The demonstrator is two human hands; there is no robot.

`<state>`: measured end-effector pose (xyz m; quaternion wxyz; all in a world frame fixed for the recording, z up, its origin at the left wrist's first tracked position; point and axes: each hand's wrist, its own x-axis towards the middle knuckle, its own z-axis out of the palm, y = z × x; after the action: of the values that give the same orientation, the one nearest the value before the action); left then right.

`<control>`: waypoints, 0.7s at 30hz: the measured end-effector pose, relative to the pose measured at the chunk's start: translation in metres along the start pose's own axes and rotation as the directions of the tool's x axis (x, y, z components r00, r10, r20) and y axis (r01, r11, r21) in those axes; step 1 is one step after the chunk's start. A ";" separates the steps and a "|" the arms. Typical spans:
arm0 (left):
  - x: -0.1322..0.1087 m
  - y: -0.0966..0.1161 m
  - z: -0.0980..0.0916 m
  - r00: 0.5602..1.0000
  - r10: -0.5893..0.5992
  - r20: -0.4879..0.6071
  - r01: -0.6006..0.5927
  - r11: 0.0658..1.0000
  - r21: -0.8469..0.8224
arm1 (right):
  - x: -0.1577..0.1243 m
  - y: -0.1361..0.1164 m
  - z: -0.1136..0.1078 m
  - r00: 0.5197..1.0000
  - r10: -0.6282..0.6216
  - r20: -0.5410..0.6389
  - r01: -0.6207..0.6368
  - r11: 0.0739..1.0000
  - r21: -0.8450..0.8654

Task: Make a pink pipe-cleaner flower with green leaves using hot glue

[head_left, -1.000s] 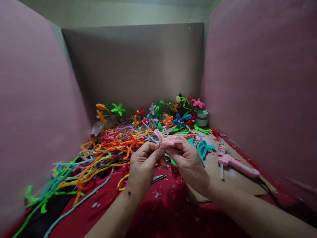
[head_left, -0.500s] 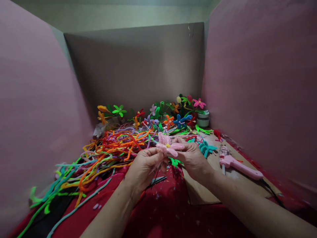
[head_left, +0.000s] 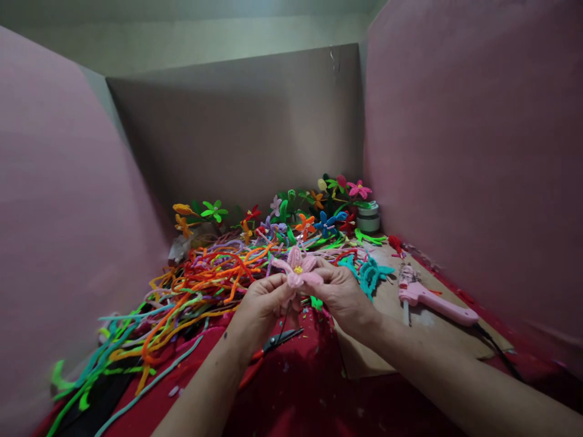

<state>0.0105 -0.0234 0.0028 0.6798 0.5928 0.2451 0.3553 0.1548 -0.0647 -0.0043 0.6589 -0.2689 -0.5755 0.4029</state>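
Note:
A pink pipe-cleaner flower (head_left: 298,268) with a yellow centre is held between my two hands, its petals spread and facing up toward me. My left hand (head_left: 266,303) pinches it from below on the left, where a thin dark stem shows under the fingers. On the other side, my right hand (head_left: 344,297) has thumb and fingers closed on a right-hand petal. Scissors (head_left: 277,343) with red handles lie on the red cloth (head_left: 291,394) beneath my hands, partly hidden by my left forearm.
Many loose coloured pipe cleaners (head_left: 200,285) spread over the left side. Finished flowers (head_left: 325,224) stand along the back. At right, a pink glue gun (head_left: 432,300) with a black cord rests on a cardboard sheet (head_left: 364,358), near a teal pipe-cleaner piece (head_left: 373,274). Pink walls (head_left: 473,152) flank the table.
The flower has turned so its face and yellow centre show more fully. My right fingers have shifted on the petals. The view has swung slightly, and more of the scissors shows.

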 end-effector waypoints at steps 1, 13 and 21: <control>0.000 -0.001 0.002 0.998 0.041 -0.043 -0.038 0.998 0.053 | 0.001 0.002 0.001 0.999 -0.006 -0.032 0.006 1.000 -0.009; -0.008 -0.016 0.009 0.921 0.356 -0.156 -0.202 0.780 0.592 | 0.003 0.007 0.006 0.984 -0.034 -0.174 0.000 0.981 -0.194; -0.009 -0.009 0.012 0.979 0.183 -0.095 -0.173 0.980 0.101 | 0.002 0.000 0.004 0.996 -0.060 -0.064 0.060 0.998 -0.014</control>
<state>0.0154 -0.0379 -0.0051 0.6036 0.6238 0.2423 0.4335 0.1512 -0.0634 -0.0026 0.6874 -0.2683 -0.5641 0.3706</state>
